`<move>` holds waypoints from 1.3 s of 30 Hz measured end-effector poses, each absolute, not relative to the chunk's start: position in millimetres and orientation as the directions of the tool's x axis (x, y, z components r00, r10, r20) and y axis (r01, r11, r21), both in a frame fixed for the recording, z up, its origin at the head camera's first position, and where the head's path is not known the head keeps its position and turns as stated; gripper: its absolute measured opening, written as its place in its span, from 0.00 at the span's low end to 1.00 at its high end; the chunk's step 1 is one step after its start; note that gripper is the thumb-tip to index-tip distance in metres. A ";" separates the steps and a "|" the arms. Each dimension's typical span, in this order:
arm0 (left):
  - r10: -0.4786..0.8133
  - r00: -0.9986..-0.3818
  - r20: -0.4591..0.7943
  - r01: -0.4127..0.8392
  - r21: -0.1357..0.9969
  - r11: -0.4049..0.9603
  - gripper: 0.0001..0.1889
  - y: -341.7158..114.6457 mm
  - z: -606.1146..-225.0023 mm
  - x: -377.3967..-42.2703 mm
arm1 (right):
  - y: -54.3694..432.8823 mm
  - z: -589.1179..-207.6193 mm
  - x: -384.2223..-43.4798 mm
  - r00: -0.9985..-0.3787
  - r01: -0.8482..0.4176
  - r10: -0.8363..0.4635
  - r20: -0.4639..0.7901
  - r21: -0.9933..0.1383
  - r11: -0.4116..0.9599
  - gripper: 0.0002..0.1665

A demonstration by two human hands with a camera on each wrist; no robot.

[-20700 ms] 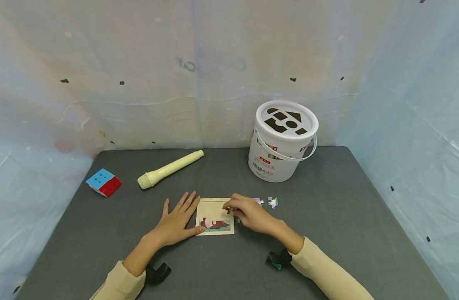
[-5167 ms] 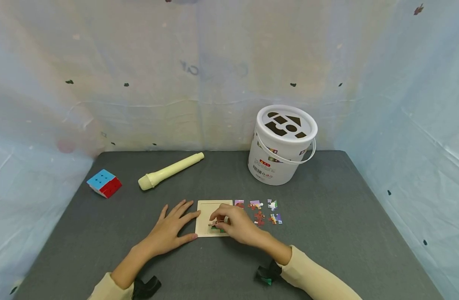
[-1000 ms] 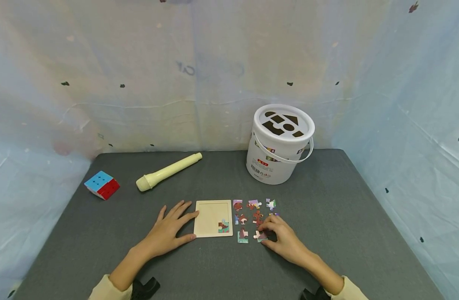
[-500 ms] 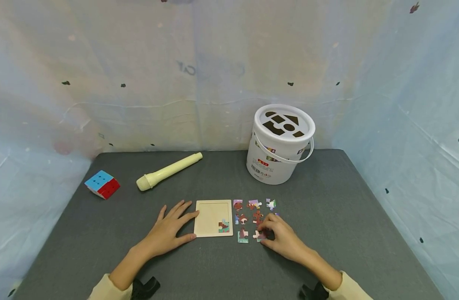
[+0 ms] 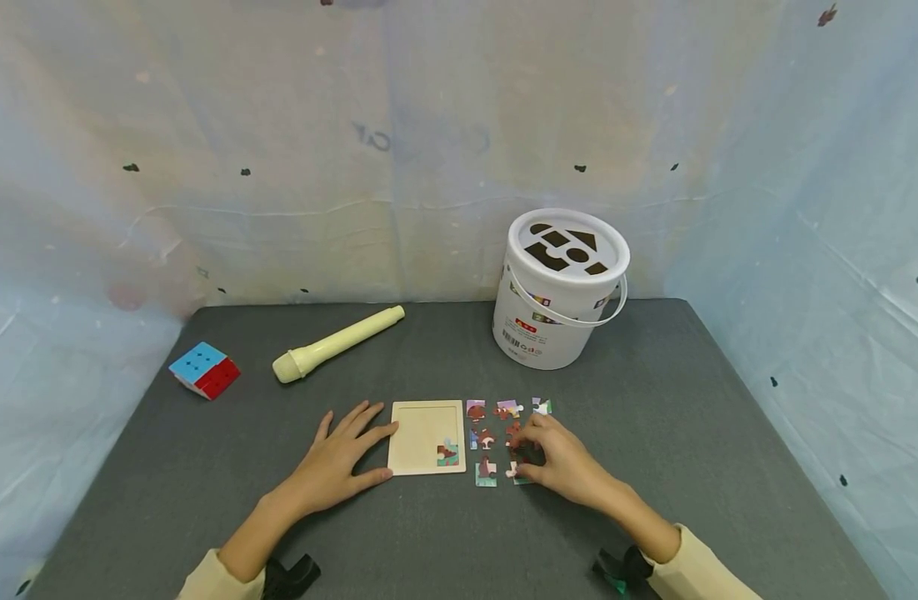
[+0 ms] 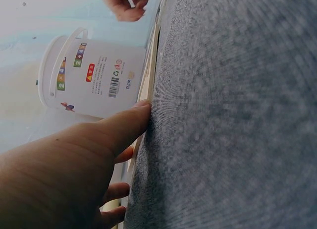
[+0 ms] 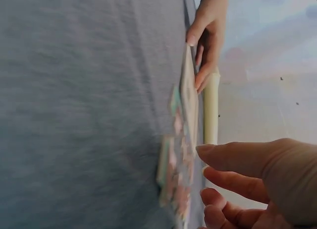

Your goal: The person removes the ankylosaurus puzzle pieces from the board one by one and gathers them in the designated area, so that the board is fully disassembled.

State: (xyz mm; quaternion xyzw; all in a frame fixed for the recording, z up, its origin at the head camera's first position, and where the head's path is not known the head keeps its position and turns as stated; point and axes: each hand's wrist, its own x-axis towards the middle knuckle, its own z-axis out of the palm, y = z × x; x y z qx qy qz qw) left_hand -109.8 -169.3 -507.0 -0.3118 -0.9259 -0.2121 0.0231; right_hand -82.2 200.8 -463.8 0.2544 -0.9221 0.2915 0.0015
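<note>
My left hand [image 5: 335, 462] rests flat with spread fingers, the thumb and a fingertip touching the left edge of a wooden puzzle tray [image 5: 417, 433]. One jigsaw piece [image 5: 447, 453] lies in the tray's lower right corner. Right of the tray, loose puzzle pieces [image 5: 486, 469] lie in rough rows. My right hand [image 5: 567, 467] hovers over the lower right ones, partly covering a brown piece [image 5: 513, 429] and a pink-and-green piece [image 5: 512, 471]. In the right wrist view its thumb [image 7: 233, 157] and fingers stand apart above the pieces, holding nothing.
A white lidded bucket [image 5: 537, 333] with shaped holes and a handle stands behind the pieces. A pale yellow microphone-shaped stick [image 5: 339, 342] lies at the back, left of the middle. A blue-and-red puzzle cube [image 5: 206, 370] sits at the far left of the grey tabletop [image 5: 429, 542].
Since the oldest frame, several pieces have gone from the tray to the table on the right. Over the last second my right hand has lifted off the lower right piece; my left stays put.
</note>
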 end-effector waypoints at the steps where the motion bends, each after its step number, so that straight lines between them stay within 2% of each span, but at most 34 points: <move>1: 0.567 -0.805 0.175 0.587 0.379 0.716 0.36 -169.3 -506.9 -109.7 | 197.6 -462.4 -84.6 -0.865 -0.480 -0.476 0.158 -0.538 0.693 0.16; 8: 0.568 -0.804 0.174 0.588 0.373 0.718 0.36 -169.8 -506.8 -109.5 | 161.0 -460.2 -99.9 -0.788 -0.586 -0.587 0.186 -0.521 0.621 0.24; 13: 0.564 -0.804 0.189 0.590 0.367 0.719 0.36 -170.8 -507.0 -109.0 | 140.0 -461.3 -107.2 -0.755 -0.608 -0.634 0.167 -0.540 0.582 0.28; 20: 0.563 -0.802 0.199 0.594 0.368 0.715 0.36 -170.9 -507.2 -109.0 | 128.5 -462.8 -109.8 -0.753 -0.572 -0.645 0.134 -0.617 0.540 0.28; 39: 0.561 -0.809 0.176 0.583 0.368 0.725 0.36 -168.9 -507.3 -110.4 | 121.3 -464.9 -106.9 -0.763 -0.551 -0.631 0.144 -0.655 0.517 0.17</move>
